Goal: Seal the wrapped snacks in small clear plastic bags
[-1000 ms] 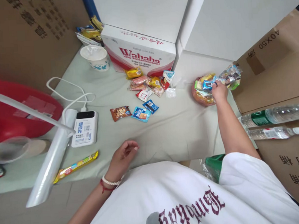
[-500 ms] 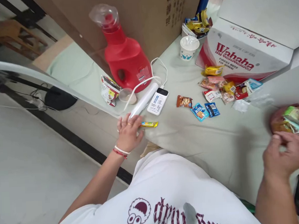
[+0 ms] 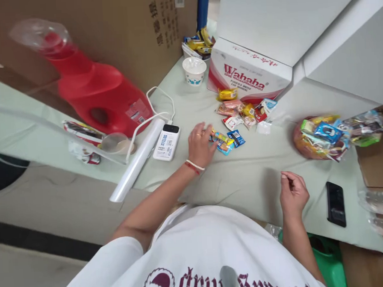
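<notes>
My left hand (image 3: pixel 200 148) is over the table with its fingers closed on one end of a slim yellow wrapped candy stick (image 3: pixel 223 137). Beneath the stick lies a light blue snack packet (image 3: pixel 226 148), partly covered, and a dark blue packet (image 3: pixel 236 138) is just right of it. My right hand (image 3: pixel 293 194) is curled into a loose fist near the table's front edge, and nothing shows in it. A round bowl of wrapped snacks (image 3: pixel 302 140) stands beyond that fist, with a black phone (image 3: pixel 336 204) to its right.
A white power bank (image 3: pixel 166 142) with a cable lies beside a white tube (image 3: pixel 137 163). Behind them stands a red jug (image 3: pixel 105 92). A paper cup (image 3: pixel 194 70), a Wahaha box (image 3: pixel 248 70) and a pile of snacks (image 3: pixel 237 109) are farther back.
My left hand has moved right with the candy stick, from beside the white tube to the blue packets. My right hand has come away from the snack bowl. The view has shifted right.
</notes>
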### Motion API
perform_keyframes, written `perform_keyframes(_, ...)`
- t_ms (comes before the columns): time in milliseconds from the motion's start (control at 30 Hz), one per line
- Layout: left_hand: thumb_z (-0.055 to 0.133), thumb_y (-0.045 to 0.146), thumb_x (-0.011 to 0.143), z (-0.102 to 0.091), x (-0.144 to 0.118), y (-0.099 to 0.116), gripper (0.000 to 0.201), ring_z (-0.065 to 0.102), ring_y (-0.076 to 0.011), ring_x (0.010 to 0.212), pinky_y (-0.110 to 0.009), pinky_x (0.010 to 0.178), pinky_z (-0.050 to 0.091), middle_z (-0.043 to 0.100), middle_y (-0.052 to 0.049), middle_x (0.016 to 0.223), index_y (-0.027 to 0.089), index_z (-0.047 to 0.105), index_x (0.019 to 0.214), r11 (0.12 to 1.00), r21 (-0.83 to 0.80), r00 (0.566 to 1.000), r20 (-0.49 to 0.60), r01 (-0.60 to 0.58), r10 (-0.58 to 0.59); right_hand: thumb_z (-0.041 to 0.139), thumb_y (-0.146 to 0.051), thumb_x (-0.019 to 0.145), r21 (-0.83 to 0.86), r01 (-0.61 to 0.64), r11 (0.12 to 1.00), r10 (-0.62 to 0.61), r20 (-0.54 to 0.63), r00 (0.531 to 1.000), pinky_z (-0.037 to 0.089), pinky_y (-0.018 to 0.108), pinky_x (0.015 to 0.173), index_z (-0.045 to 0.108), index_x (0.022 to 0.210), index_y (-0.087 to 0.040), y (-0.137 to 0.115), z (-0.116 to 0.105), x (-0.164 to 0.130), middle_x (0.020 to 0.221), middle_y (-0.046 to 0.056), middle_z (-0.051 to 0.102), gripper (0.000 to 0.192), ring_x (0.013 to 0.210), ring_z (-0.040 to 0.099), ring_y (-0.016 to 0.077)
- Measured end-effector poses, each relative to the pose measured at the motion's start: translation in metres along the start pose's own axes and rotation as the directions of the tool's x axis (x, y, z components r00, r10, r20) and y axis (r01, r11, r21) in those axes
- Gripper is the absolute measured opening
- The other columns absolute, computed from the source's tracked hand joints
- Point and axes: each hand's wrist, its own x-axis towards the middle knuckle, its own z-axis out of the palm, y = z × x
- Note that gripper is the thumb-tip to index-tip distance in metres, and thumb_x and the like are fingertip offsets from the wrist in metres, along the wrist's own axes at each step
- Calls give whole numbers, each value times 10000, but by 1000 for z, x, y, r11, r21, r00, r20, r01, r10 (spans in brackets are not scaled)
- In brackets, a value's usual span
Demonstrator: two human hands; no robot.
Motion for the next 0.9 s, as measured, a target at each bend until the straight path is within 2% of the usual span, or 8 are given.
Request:
perform_keyframes(133,521,425,976,37,22,0,694,225,-421,1599,-659,1271,143,318,-266,1687,97,417,1578,967,52,969,-30,248,-247,621,-419,964,3,-46,999,46,13,999,545,366,818,772,989,-172,3,-8,-12,1003,110,723,291,925,687,229)
perform_keyframes(233,482,459,990,65,26,10,703,203,-412,1611,-660,1279,113,292,-250,1707,99,400,1589,974,40,974,27,223,-224,599,-422,962,3,-58,998,58,75,995,542,361,799,765,980,-179,10,-2,-4,991,106,725,295,902,681,226)
perform_keyframes(367,478,495,992,86,44,39,722,153,-376,1631,-665,1277,116,246,-211,1735,121,379,1602,989,-39,986,92,143,-139,520,-374,967,-78,35,996,-22,163,986,525,376,839,762,1015,-166,21,33,57,986,112,718,323,850,651,220)
perform_keyframes(500,547,468,964,73,39,47,696,135,-366,1633,-634,1293,112,297,-206,1714,140,417,1563,994,-98,999,-17,36,-38,504,-200,908,-264,71,962,9,292,956,474,355,919,727,1183,-147,25,86,138,1216,148,659,359,1032,612,238)
perform_keyframes(633,550,398,964,39,-13,27,463,383,-311,1520,-524,1269,310,506,-205,1525,166,556,1365,950,-247,979,-118,-190,165,574,-181,881,-288,52,956,75,412,908,432,305,840,731,1093,-176,23,122,179,1335,124,615,263,987,579,207)
perform_keyframes(700,572,401,956,24,-41,18,373,527,-295,1372,-507,1158,463,569,-188,1403,189,586,1263,926,-337,985,-94,-170,147,575,-209,893,-228,11,973,89,426,901,420,295,811,726,981,-165,17,127,176,1206,118,657,180,920,568,190)
perform_keyframes(800,613,473,926,14,-66,15,329,666,-230,1042,-373,803,619,627,-118,1187,216,591,1129,841,-538,996,88,60,-15,606,-347,899,-38,-123,992,127,429,894,414,273,715,691,909,-169,0,120,138,881,50,650,197,751,526,158)
perform_keyframes(900,676,588,851,18,-66,28,512,693,-189,884,-277,582,579,629,-94,1184,220,540,1181,622,-692,918,379,367,-119,681,-529,844,248,-361,899,158,585,795,366,250,596,659,865,-196,-25,102,74,696,-18,574,334,621,443,130)
